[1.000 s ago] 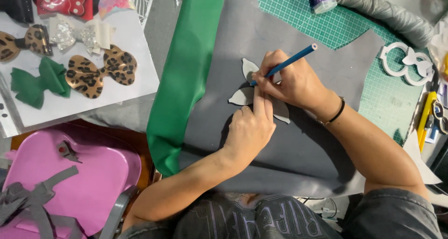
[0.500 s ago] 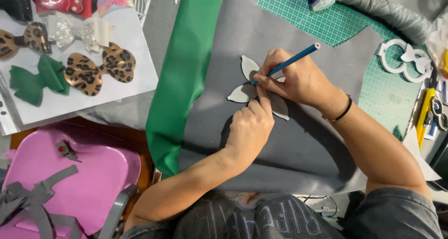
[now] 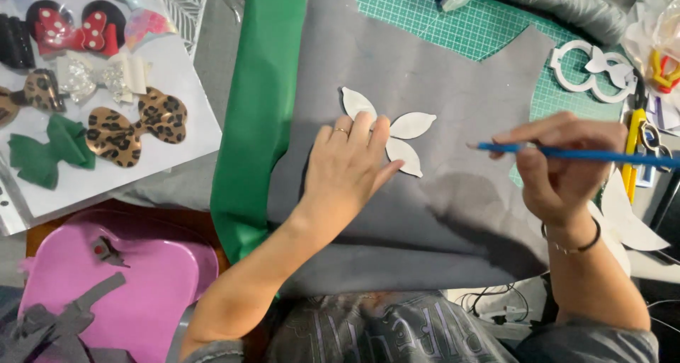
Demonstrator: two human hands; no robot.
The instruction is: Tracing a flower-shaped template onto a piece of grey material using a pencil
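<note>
A white petal-shaped template (image 3: pixel 400 133) lies on a sheet of grey material (image 3: pixel 425 214) near the middle of the desk. The left hand (image 3: pixel 347 168) rests flat on it, palm down, fingers (image 3: pixel 361 133) straight and close together, pressing the template's centre and covering part of it; three petals show past the fingertips, at 11, 1 and 3 o'clock from the hand. A ring sits on one finger.

The right hand (image 3: pixel 559 172) is lifted off the sheet at 3 o'clock from the template, well apart from it. Its thumb and fingers are pinched shut around a blue pencil (image 3: pixel 574 154), which lies nearly level with its tip pointing toward the template. A dark band circles the wrist.

A green strip of material (image 3: pixel 258 115) runs along the grey sheet's edge at 9 o'clock. A green cutting mat (image 3: pixel 453 30) shows at 12 o'clock. Farther out at 9 o'clock a white sheet carries finished bows (image 3: pixel 134 129), some leopard-print. A pink lid (image 3: pixel 149 285) sits at 7 o'clock. White ring-shaped templates (image 3: pixel 591 72) lie at 2 o'clock.
</note>
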